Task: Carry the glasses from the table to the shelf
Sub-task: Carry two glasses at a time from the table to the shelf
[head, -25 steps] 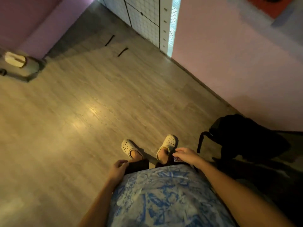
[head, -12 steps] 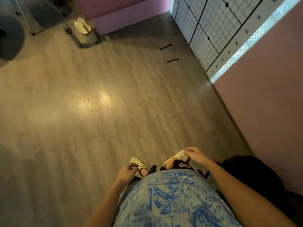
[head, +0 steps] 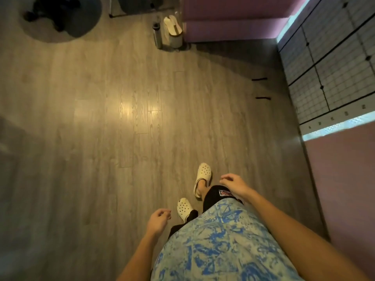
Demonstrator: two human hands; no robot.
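**Step in hand.** Judged a walking leg between table and shelf, with nothing carried. Whether it leads toward the table or away from the shelf cannot be told.

**Task's thing.** Glasses: not in view. Table and shelf: not in view either.

**Left hand** [head: 159,219]: low beside the hip, fingers loosely curled, holding nothing.

**Right hand** [head: 235,183]: forward over the thigh, palm down, fingers relaxed and slightly spread, holding nothing.

**Next move.** Likely calls for raising the gaze to find the table, closing on it, then taking a glass in a firm grip round its body before turning for the shelf.

**Surroundings.**
- Grey wood-grain plank floor [head: 101,138], with a bright patch of reflected light at its middle.
- Pair of cream perforated clogs: one [head: 203,175] set ahead, the other [head: 184,207] behind, as in mid-stride.
- Blue-and-white patterned shirt [head: 219,244] and black shorts [head: 215,194].
- Small pale bin with a white lid [head: 174,31], far ahead against a pink block [head: 229,27].
- Dark slim bottle [head: 157,33], upright just beside the bin.
- Round dark mat [head: 60,19] at far left, with a black chair base on it.
- White gridded wall panel [head: 334,78] and plain pink wall [head: 345,179] along the right.
- Two short black strips [head: 259,79] on the floor near the panel.

**In the way.** Nothing lies on the floor directly ahead of the feet. The bin and bottle stand well apart from them, and matter only if the route runs that way.
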